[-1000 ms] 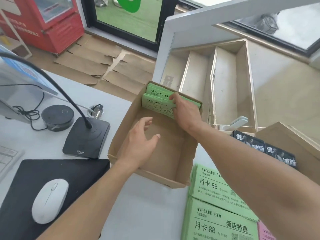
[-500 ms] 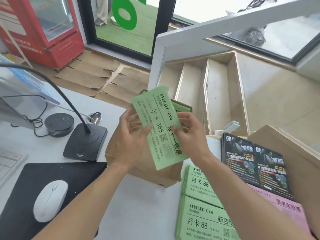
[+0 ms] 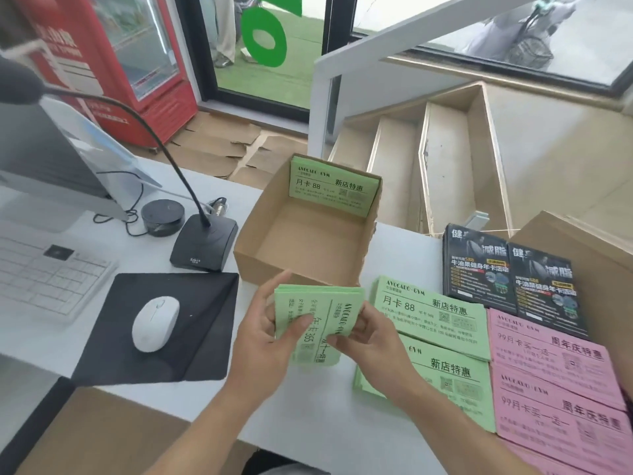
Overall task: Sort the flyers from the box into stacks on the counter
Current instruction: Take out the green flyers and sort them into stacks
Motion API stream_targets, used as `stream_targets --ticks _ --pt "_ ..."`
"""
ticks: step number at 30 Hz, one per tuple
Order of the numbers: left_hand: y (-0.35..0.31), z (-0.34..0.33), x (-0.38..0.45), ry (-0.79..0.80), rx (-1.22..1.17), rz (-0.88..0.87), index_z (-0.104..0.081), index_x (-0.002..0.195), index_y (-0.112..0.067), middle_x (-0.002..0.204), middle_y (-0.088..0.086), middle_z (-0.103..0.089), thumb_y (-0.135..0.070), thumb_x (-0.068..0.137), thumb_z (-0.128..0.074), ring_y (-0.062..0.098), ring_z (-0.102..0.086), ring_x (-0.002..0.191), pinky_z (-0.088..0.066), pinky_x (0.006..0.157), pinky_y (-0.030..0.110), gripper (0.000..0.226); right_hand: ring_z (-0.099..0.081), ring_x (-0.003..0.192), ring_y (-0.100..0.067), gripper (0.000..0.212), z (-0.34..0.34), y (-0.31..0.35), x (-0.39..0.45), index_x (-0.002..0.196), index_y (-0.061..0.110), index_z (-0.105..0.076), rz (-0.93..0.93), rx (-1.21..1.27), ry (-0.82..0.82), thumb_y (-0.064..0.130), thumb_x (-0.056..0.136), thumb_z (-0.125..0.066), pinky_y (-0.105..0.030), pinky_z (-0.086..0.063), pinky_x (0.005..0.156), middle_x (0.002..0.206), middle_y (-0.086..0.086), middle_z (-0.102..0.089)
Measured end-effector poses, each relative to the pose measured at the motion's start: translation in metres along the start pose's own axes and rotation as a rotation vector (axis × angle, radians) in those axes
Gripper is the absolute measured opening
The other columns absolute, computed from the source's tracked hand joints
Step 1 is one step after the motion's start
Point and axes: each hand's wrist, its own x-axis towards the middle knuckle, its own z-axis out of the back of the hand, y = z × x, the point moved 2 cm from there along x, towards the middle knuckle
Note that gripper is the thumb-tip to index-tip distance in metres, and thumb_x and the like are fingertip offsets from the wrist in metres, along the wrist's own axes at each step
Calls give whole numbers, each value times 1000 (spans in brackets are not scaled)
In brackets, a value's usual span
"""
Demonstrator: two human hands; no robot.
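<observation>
White counter [image 3: 164, 402] runs under both hands, and beyond it lie a glass door, a red drinks fridge [image 3: 113, 63] and a short flight of pale steps [image 3: 442, 173] on a floor patched with flattened cardboard.

Half a second ago the bundle of green rectangular paper flyers [image 3: 317, 323] was held high in front of the open brown cardboard box [image 3: 308, 231]; now it is down near the counter, just short of the box's near wall, printed "365" face up. The left hand [image 3: 267, 341] grips its left edge, thumb on top, while the right hand [image 3: 366, 341] pinches its right edge. Both hands are closed on the bundle; neither has let go.

That leaves the box nearly cleared: only a few green "88" flyers [image 3: 334, 192] stand against its far wall, beyond the hands. The "365" print differs from the green "88" stacks [image 3: 431, 317] lying just right of the right hand, so I judge this bundle needs its own spot, probably the bare counter under the hands.

Further right sit pink flyer stacks [image 3: 551, 371] and, beyond them, black glossy flyers [image 3: 510, 275]. Left of the left hand are a black mouse mat [image 3: 191, 337] with a white mouse [image 3: 156, 322], a black gooseneck microphone base [image 3: 203, 243] and a white keyboard [image 3: 44, 275].
</observation>
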Motion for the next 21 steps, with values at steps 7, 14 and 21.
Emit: stream_targets --ticks 7,14,21 --pt "5 14 -36 -73 122 -30 -54 131 -51 108 -3 -72 -24 80 -83 21 -72 102 -59 85 30 64 -68 110 -13 32 -14 -18 -13 118 19 -64 40 -150 80 8 90 -74 -42 -52 101 112 6 -74" --pt "-3 3 -47 -134 161 -82 -53 132 -47 107 -4 -74 -5 87 -76 13 -72 101 -57 81 22 66 -66 109 -9 32 -22 -23 -32 126 20 -61 34 -88 66 4 98 -63 -30 -53 93 116 9 -73" --pt "-7 -9 -46 -326 -236 21 -51 135 -32 113 4 -75 -13 84 -74 19 -71 104 -55 88 41 59 -74 98 -25 28 31 -29 -76 113 12 -62 -138 -56 123 10 89 -77 -41 -60 79 110 -2 -76"
